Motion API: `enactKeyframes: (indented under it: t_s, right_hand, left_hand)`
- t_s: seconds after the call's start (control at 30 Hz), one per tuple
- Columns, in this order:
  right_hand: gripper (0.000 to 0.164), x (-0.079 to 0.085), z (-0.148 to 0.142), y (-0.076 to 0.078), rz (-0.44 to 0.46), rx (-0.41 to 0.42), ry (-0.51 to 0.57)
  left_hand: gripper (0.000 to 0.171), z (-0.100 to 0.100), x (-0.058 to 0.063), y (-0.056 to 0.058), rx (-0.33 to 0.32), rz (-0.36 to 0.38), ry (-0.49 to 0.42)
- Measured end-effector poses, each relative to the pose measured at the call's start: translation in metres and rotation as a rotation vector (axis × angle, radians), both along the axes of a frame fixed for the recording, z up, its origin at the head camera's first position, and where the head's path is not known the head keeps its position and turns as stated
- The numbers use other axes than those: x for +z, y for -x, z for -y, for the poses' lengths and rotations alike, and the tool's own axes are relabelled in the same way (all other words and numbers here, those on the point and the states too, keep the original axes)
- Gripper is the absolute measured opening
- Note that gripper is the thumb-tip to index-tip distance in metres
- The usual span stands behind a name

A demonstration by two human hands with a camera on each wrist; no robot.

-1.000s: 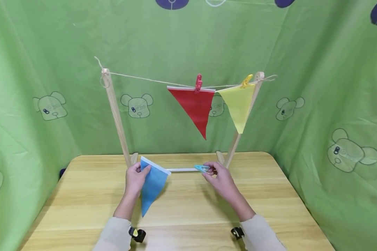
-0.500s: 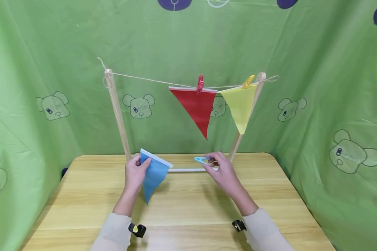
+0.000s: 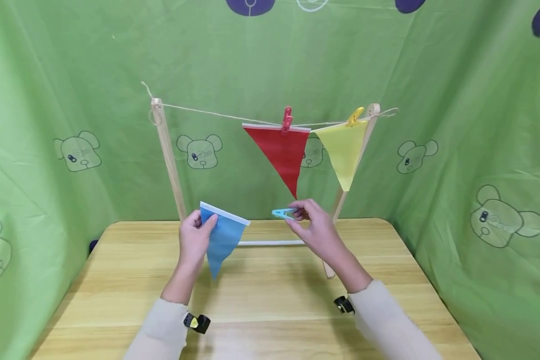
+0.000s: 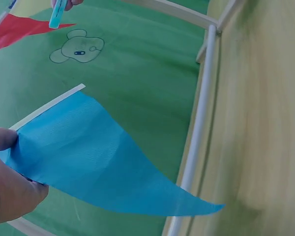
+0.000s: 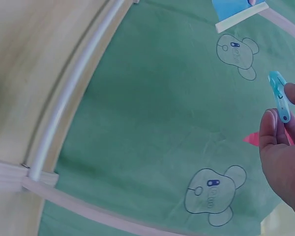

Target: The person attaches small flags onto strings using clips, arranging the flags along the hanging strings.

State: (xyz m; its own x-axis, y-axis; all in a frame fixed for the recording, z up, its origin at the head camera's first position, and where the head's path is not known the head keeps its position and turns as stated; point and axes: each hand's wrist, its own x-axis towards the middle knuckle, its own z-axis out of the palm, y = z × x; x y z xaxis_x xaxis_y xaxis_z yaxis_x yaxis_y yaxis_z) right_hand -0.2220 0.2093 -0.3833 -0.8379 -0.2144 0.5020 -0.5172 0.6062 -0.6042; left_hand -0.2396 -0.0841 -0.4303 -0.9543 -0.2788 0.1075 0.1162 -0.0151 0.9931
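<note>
My left hand (image 3: 195, 237) pinches a blue triangular pennant (image 3: 226, 232) near the left end of its white top edge; the tip hangs down. In my right hand (image 3: 317, 227) is a light blue clothespin (image 3: 282, 214), pinched between thumb and fingers with its nose toward the pennant. Both hands are above the table and below a string (image 3: 216, 114). On that string hang a red pennant (image 3: 281, 152) under a red clothespin (image 3: 286, 120) and a yellow pennant (image 3: 343, 150) under a yellow clothespin (image 3: 355, 116). The left wrist view shows the blue pennant (image 4: 93, 152) spread sideways from the thumb.
Two wooden posts, the left post (image 3: 166, 150) and the right post (image 3: 364, 145), hold the string's ends. A white rod (image 3: 270, 243) joins them low down. The wooden table (image 3: 261, 300) lies beneath, with a green patterned curtain (image 3: 234, 60) around it.
Both hands have risen, the left with the blue pennant and the right with the light blue clothespin. The clothespin has also shifted slightly left. The pennants on the string still hang there.
</note>
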Motion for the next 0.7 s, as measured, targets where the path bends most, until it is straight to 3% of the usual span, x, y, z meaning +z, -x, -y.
enactKeyframes:
  t_s: [0.17,0.4,0.7]
  right_hand:
    - [0.034,0.011,0.000,0.005,-0.026,0.009,-0.005]
    - [0.035,0.027,0.002,0.009,-0.062,0.023,0.002]
    - [0.035,0.051,0.006,0.012,-0.104,0.053,0.040]
  left_hand:
    - [0.020,0.001,0.011,0.001,0.005,-0.012,-0.030]
    - [0.022,0.000,0.024,0.004,-0.002,-0.059,-0.181]
    - [0.027,0.000,0.043,0.008,-0.017,-0.091,-0.215]
